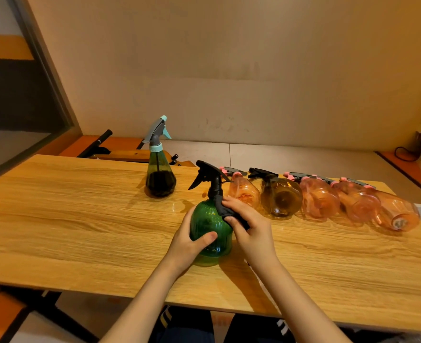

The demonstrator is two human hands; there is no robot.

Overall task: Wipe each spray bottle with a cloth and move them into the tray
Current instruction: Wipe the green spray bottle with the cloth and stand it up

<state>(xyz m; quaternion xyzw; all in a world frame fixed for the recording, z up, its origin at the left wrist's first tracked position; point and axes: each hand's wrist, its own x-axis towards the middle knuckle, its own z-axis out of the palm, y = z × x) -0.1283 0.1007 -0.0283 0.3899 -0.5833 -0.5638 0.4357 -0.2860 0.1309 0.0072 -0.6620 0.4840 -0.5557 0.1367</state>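
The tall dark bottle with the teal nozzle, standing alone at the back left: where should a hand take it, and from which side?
Probably at the narrow neck under the teal collar of the tall dark bottle, coming from above or its open left side. It stands upright and its cone body widens downward, so fingers wrap the slim top more easily than the base.
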